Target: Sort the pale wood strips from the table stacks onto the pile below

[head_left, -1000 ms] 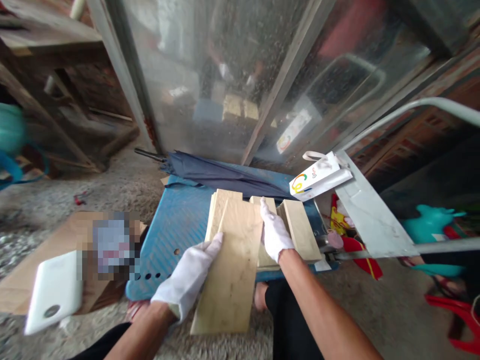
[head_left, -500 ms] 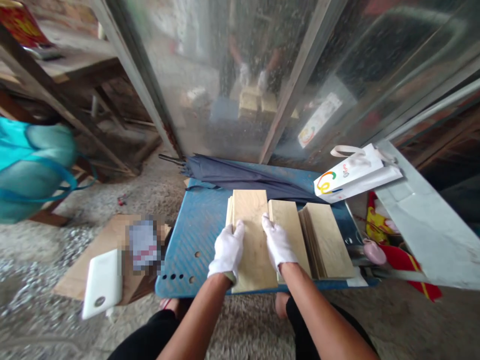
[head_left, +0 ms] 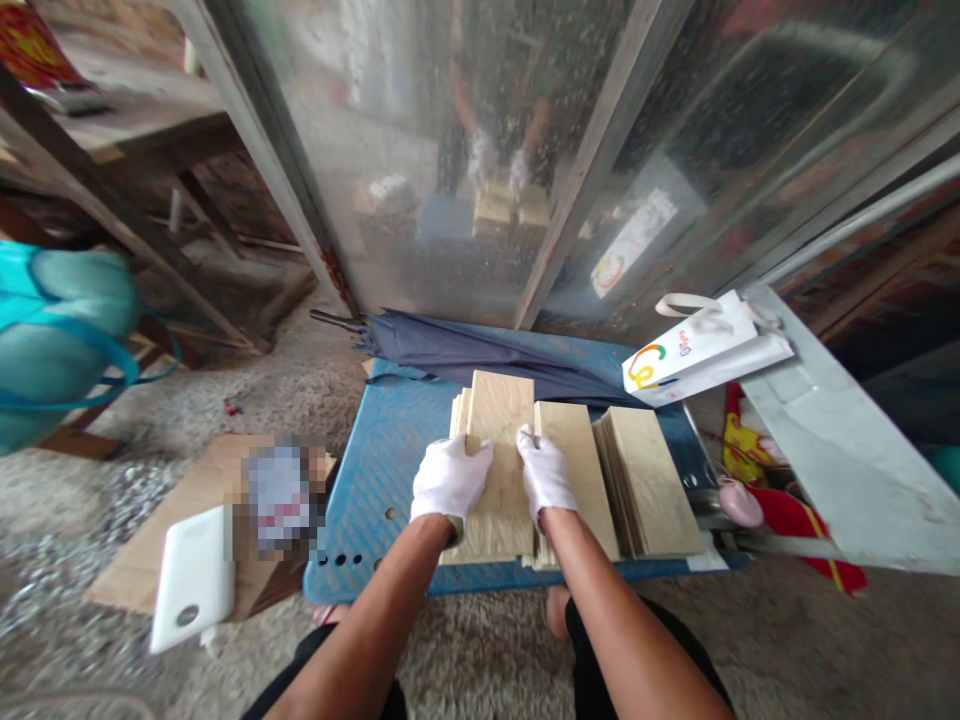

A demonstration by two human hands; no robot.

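Gloved left hand point(head_left: 451, 482) and right hand point(head_left: 547, 472) gripping a pale board point(head_left: 501, 505) by its long edges, between them over the left stack point(head_left: 458, 412), middle stack point(head_left: 583, 470) partly beneath the right hand, blue worktop point(head_left: 360, 490) below, umbrella point(head_left: 450, 343) beyond.

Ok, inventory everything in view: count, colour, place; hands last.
Table: one, blue, centre
Board stacks: three, pale, on table
Umbrella: one, dark blue, table's far side
Paper bag: one, white, right of umbrella
Panel: one, grey, far right
Oddments: uncounted, pink, red, yellow, near panel
Cardboard: one, brown, left floor
Device: one, white, on cardboard
Pixelated item: one, greyish, on cardboard
Teal bag: one, teal, far left
Bench: one, brown, upper left
Glass panes: count unclear, greyish, behind table
Left gloved hand: one, white, left stack's left side
Right gloved hand: one, white, that stack's right side
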